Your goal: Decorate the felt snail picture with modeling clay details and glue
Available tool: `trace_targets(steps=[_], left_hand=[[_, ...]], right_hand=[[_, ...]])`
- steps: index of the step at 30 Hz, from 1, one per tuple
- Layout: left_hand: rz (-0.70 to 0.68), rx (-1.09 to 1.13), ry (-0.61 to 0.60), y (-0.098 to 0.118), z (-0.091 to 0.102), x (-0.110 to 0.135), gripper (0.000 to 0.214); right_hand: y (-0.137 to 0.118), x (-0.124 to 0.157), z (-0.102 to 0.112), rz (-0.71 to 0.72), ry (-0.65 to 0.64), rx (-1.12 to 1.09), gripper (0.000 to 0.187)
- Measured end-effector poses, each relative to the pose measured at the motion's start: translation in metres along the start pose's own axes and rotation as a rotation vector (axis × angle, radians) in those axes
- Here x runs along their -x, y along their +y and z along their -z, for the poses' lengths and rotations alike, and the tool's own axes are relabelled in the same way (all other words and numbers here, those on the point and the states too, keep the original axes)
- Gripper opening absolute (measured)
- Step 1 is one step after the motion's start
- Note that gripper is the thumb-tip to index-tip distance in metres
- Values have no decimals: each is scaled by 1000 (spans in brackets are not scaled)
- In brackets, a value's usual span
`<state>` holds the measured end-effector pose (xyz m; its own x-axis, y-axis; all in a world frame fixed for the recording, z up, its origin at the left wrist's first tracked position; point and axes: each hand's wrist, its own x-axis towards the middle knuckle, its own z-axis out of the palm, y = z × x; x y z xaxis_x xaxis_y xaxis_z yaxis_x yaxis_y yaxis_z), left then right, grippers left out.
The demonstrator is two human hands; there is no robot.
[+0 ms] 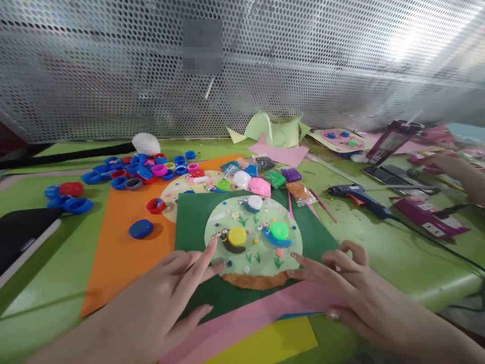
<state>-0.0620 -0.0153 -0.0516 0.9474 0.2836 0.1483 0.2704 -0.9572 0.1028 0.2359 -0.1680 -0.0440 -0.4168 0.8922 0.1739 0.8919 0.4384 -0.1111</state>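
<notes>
A pale green paper disc (227, 210) lies on a dark green sheet (193, 217). Two clay snails sit on it: one has a yellow cap shell (237, 236), the other a bright green cap shell (279, 231). Small clay flowers, grass tufts and dots surround them. A brown clay strip (255, 281) runs along the disc's lower edge. My left hand (174, 283) rests at the disc's left edge, its fingers stretched out. At the lower right edge, my right hand (341, 278) touches the disc with extended fingers, near the strip's end. Neither hand holds anything.
Bottle caps (142, 169) are heaped at the back left, beside an orange sheet (125, 217). Bags of coloured clay (260, 186) lie behind the disc. A glue gun (359, 198) and its cable lie right. Another person's hand (454, 167) is at far right.
</notes>
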Motion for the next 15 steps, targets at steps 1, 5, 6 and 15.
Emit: trace_targets(steps=[1,5,6,15], left_hand=[[-7,4,-2,0,0,0,72],[15,26,14,1,0,0,66],[18,21,24,1,0,0,66],[-78,-140,226,0,-3,2,58]], right_hand=[[0,0,-1,-3,2,3,59],[7,7,-2,21,40,107,57],[12,10,0,28,62,163,55],[79,-46,26,-340,70,375,40]])
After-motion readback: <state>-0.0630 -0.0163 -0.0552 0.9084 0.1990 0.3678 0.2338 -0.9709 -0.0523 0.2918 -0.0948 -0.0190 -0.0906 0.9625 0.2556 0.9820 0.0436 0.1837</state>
